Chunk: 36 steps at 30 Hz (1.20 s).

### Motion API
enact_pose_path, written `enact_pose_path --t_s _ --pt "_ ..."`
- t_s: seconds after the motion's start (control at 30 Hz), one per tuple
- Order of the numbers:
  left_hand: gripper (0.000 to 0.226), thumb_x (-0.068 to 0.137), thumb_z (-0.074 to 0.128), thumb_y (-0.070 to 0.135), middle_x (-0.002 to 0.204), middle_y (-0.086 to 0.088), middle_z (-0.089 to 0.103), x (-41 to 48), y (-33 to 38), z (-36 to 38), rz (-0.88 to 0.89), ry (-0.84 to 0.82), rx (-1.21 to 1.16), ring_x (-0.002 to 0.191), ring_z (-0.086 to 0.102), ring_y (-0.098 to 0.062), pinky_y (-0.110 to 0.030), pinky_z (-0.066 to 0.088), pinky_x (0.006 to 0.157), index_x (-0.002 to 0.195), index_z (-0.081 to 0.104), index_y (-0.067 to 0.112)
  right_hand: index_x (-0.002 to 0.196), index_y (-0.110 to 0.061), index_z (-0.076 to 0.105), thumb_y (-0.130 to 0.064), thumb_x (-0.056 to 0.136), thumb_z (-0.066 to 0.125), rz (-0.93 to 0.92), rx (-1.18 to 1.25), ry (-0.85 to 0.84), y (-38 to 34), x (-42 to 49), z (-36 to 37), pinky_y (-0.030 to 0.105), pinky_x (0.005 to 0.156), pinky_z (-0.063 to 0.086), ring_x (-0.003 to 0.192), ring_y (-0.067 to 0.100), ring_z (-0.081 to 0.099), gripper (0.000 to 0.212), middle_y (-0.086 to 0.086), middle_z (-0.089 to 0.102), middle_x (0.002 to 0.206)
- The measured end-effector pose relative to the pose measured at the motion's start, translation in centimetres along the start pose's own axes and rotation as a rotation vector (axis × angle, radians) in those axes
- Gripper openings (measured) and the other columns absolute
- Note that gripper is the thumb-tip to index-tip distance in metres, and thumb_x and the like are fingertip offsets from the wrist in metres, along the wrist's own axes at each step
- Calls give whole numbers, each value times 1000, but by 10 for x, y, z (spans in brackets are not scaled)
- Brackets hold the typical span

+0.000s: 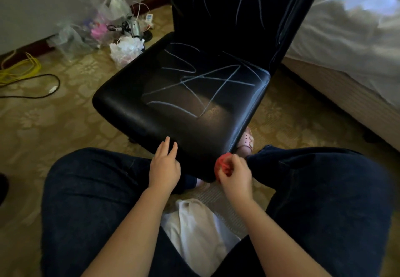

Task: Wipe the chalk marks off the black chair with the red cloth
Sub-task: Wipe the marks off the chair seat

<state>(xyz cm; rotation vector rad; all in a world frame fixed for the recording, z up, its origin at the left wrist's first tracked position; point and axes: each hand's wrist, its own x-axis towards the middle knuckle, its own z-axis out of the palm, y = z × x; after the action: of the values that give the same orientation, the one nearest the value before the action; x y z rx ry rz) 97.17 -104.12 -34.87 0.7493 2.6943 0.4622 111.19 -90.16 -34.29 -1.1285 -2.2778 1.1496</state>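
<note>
Many pale chalk marks point(194, 81) crossed the seat of the black chair point(134, 112), and more ran up its backrest. None looked smeared, so by my reading the wiping had not begun. The chair stood directly in front of the seated person with its near edge between the knees, which put the whole seat within easy reach.

The red cloth point(220, 165) was bunched into a small wad at the seat's front right corner, just off the marked area. The right hand point(236, 178) had its fingers and thumb curled round the wad, probably gathering it into a firm pad for rubbing. The left hand point(165, 164) lay at the front edge of the seat, fingers nearly straight and holding nothing. I could not tell whether it pressed on the seat or only brushed it, though its place suited steadying the chair against the strokes.

A foot in a pink sandal point(246, 141) showed beside that corner. Farther out, a bed point(346, 38) with white covers stood on the right. Plastic bags point(121, 49) and a yellow cable point(19, 68) lay on the patterned carpet point(65, 114) by the wall.
</note>
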Motion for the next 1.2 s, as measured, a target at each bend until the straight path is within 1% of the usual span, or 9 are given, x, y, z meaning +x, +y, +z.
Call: enact_pose_path --t_s 0.07,0.17,0.27,0.37,0.6,0.77,0.87,1.07,1.2 --pt "59 98 46 9 165 -3 12 -5 6 5 70 30 -13 152 13 -21 -37 22 122 154 30 13 88 -23 63 -4 77 70 -102 -68 -196 1 -12 10 11 69 38 75 2 52 23 -7 55 88" --pt "69 94 47 3 166 0 10 -9 14 11 210 -18 -26 152 9 -19 -42 24 121 156 23 21 120 -20 64 -14 83 68 -164 -179 -401 0 -23 24 23 82 47 95 14 59 38 -2 59 109" --pt "76 94 44 3 166 2 0 -8 13 15 273 -86 45 153 -2 -17 -42 23 120 157 15 31 115 -18 67 -9 81 69 -185 -135 -248 -4 -13 22 19 79 44 92 13 57 35 -1 57 106" --pt "73 95 43 6 166 4 -2 -6 11 13 255 -95 51 153 -4 -15 -39 26 119 157 15 34 105 -17 69 -3 80 69 -86 -74 -53 -3 4 11 17 77 39 87 10 54 28 -3 55 101" --pt "62 98 44 8 165 6 11 -6 15 6 211 -66 -47 152 4 -12 -33 32 115 153 32 34 106 -16 71 -6 84 68 -170 -172 -297 4 -24 22 18 81 45 93 13 59 25 -3 57 106" --pt "62 95 46 7 165 9 15 -5 18 -1 192 -45 -69 152 8 -10 -33 36 111 150 39 35 99 -15 71 -1 78 70 -139 -155 -64 2 4 16 28 74 47 84 17 56 25 -3 52 96" --pt "64 95 46 7 165 9 11 -10 12 4 194 -53 -53 152 5 -11 -32 36 111 152 35 35 103 -15 72 -3 82 70 -13 -113 -14 0 6 19 22 76 41 86 17 55 24 -2 53 98" --pt "58 97 46 8 164 12 16 -6 15 -1 127 -22 -82 151 8 -8 -27 39 107 147 44 37 101 -18 72 -8 84 69 -111 -170 -258 -4 -24 23 -2 75 33 81 -1 48 20 -11 52 98" --pt "57 97 46 6 164 12 15 -5 20 -2 113 -11 -102 151 8 -7 -25 43 101 145 47 36 97 -16 72 -4 83 68 -89 -141 -56 -3 2 19 13 75 37 85 13 55 19 -2 55 95"
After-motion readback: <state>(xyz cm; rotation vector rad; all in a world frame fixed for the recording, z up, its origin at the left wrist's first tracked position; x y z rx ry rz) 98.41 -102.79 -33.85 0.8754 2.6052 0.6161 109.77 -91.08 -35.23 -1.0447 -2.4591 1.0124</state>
